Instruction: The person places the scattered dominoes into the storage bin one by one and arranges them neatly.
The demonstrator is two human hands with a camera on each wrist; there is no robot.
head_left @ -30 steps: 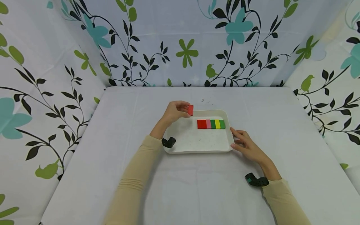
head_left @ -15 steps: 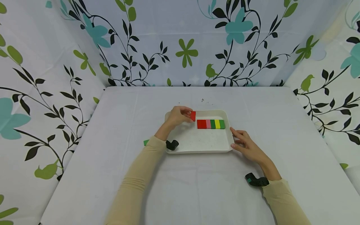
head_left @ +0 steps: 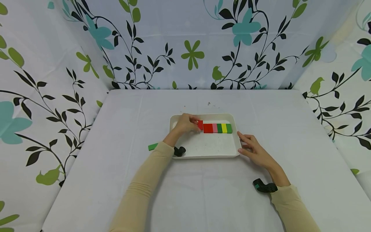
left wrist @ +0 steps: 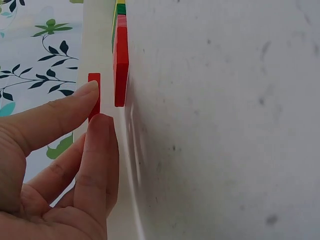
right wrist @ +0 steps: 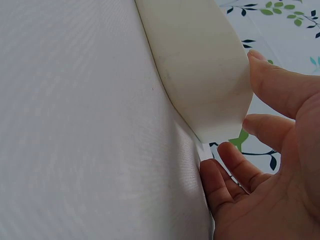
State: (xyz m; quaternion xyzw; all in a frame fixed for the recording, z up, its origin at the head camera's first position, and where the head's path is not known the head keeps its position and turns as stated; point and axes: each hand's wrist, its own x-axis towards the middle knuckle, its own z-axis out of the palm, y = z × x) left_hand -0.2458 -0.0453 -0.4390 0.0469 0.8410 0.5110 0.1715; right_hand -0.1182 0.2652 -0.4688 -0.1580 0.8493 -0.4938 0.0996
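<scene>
My left hand [head_left: 186, 123] pinches a small flat red block [head_left: 200, 124] between thumb and fingers, over the tray near its far side. In the left wrist view this red block [left wrist: 94, 77] hangs a short distance from the red end of the block row [left wrist: 121, 62]. That row [head_left: 217, 128] stands in the white tray [head_left: 207, 151], running red, pink, dark green, yellow and green from left to right. At the tray's right end, my right hand [head_left: 255, 149] touches the outer wall with spread, relaxed fingers. The right wrist view shows thumb and index fingertips at the tray's wall [right wrist: 200, 65].
A green block [head_left: 152, 146] lies on the white-covered table [head_left: 203, 196] left of the tray, partly hidden by my left sleeve [head_left: 145, 190]. Small dark specks mark the cloth behind the tray. A leaf-patterned curtain [head_left: 162, 38] hangs around the table.
My left hand has moved right and toward me, bringing the red block from the tray's far rim to the row's left end. The right hand has stayed put. The green block has come into view.
</scene>
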